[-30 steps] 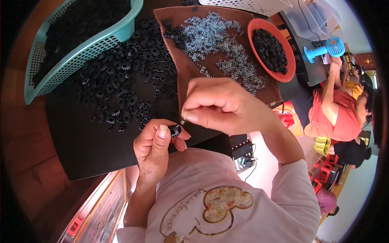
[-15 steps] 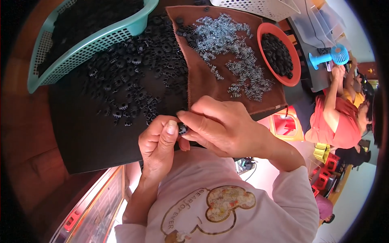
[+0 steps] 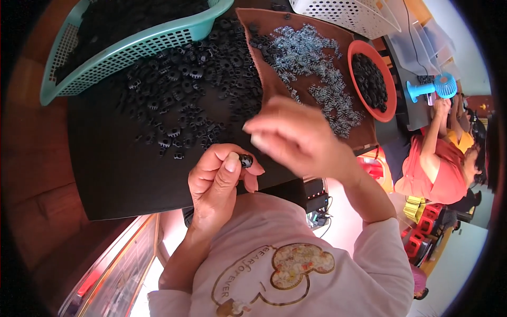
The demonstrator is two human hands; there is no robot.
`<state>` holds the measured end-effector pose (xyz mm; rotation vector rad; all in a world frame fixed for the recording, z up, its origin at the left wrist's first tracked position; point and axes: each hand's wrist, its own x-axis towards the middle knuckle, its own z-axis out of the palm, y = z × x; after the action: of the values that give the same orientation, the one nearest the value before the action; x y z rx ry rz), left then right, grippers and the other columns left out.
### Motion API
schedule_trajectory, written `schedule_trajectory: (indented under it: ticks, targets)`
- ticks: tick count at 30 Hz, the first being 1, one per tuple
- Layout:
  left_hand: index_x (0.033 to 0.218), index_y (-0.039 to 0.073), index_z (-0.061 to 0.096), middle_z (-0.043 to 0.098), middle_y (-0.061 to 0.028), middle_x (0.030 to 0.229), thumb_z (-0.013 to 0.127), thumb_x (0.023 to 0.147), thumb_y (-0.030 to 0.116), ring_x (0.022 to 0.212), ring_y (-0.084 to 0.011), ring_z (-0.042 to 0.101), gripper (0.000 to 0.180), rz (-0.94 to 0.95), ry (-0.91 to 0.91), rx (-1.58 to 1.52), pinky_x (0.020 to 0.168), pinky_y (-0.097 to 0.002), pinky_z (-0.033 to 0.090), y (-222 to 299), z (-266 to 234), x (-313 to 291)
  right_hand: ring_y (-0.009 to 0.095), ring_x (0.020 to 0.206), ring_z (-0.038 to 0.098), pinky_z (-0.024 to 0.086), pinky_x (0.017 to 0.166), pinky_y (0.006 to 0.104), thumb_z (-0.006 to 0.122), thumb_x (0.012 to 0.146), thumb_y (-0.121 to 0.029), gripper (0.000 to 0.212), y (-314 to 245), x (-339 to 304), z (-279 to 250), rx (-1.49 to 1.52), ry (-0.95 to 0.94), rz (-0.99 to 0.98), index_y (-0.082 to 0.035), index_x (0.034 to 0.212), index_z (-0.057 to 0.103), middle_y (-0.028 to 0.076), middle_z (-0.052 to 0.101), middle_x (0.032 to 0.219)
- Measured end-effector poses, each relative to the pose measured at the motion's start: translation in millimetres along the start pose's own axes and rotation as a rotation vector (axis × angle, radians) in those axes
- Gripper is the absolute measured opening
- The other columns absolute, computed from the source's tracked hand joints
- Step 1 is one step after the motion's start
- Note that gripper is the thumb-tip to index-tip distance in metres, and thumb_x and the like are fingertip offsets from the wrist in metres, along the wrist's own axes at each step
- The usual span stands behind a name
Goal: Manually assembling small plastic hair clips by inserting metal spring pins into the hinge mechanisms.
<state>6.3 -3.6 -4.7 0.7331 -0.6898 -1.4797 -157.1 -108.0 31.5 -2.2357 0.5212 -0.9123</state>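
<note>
My left hand is closed, pinching a small black hair claw clip between thumb and forefinger above the table's near edge. To its upper right, apart from the clip, my right hand hangs over the edge of the brown cloth. Motion smears its fingers, so whether anything is in them is hidden. Small metal springs lie in a loose heap on that cloth. Black clip pieces are scattered over the dark table left of the cloth.
A green basket full of black pieces stands at the far left. An orange-red bowl of black parts sits right of the springs, near a white perforated basket. Beyond are a blue fan and a person in a red shirt.
My right hand has come off the clip and moved up and right toward the cloth. The left hand still pinches the clip. The whole view has shifted slightly.
</note>
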Motion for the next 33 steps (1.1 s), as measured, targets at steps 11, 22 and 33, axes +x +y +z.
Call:
schedule_trajectory:
  ticks: [11, 22, 33]
  targets:
    - [0.100, -0.002, 0.056, 0.064, -0.0138, 0.084, 0.050, 0.101, 0.025, 0.063, -0.0143, 0.056, 0.028, -0.042, -0.033, 0.058, 0.061, -0.0265, 0.049, -1, -3, -1, 0.029, 0.075, 0.062, 0.051, 0.059, 0.0395, 0.062, 0.072, -0.003, 0.008, 29, 44, 8, -0.601, -0.348, 0.062, -0.004, 0.081, 0.060, 0.008, 0.055, 0.086]
    - [0.102, -0.002, 0.058, 0.066, -0.0081, 0.086, 0.051, 0.102, 0.020, 0.067, -0.0085, 0.055, 0.023, -0.061, -0.048, 0.013, 0.064, -0.0249, 0.050, 0, -6, -2, 0.030, 0.075, 0.066, 0.053, 0.058, 0.0405, 0.059, 0.075, -0.006, 0.006, 20, 61, 12, -0.634, -0.423, 0.117, -0.002, 0.078, 0.062, 0.011, 0.060, 0.087]
    - [0.100, -0.002, 0.058, 0.065, -0.0082, 0.085, 0.051, 0.102, 0.020, 0.066, -0.0094, 0.055, 0.023, -0.040, -0.020, 0.005, 0.064, -0.0256, 0.050, 1, -3, -2, 0.031, 0.075, 0.068, 0.054, 0.056, 0.0400, 0.061, 0.074, -0.007, 0.010, 19, 57, 24, -0.754, -0.371, 0.154, 0.001, 0.080, 0.063, 0.017, 0.063, 0.086]
